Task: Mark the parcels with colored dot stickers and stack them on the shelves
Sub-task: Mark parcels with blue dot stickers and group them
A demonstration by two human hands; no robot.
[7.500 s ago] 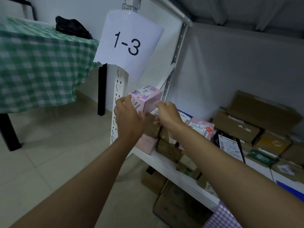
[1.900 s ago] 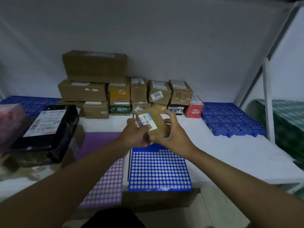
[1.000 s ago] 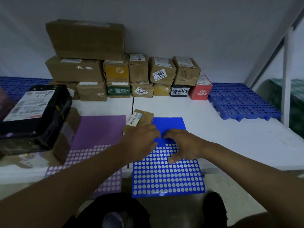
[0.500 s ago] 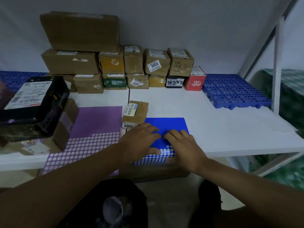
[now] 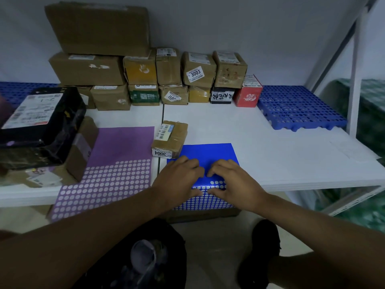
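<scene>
White shelf (image 5: 260, 142): left hand (image 5: 179, 180) and right hand (image 5: 233, 182) press blue sticker sheet (image 5: 208, 153), fingers curled, likely peeling a dot; parcel (image 5: 169, 139) just beyond awaits marking.

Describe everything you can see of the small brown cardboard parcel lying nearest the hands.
The small brown cardboard parcel is a taped oblong box lying flat on the white shelf board. A white barcode label sits on its top, and a label reading 3004 on its near end. Its near right corner meets the blue dot-sticker sheet. No hand touches it, and no coloured dot shows.

Brown parcel (image 5: 170, 139) flat beside blue sticker sheet (image 5: 205, 157)
</scene>
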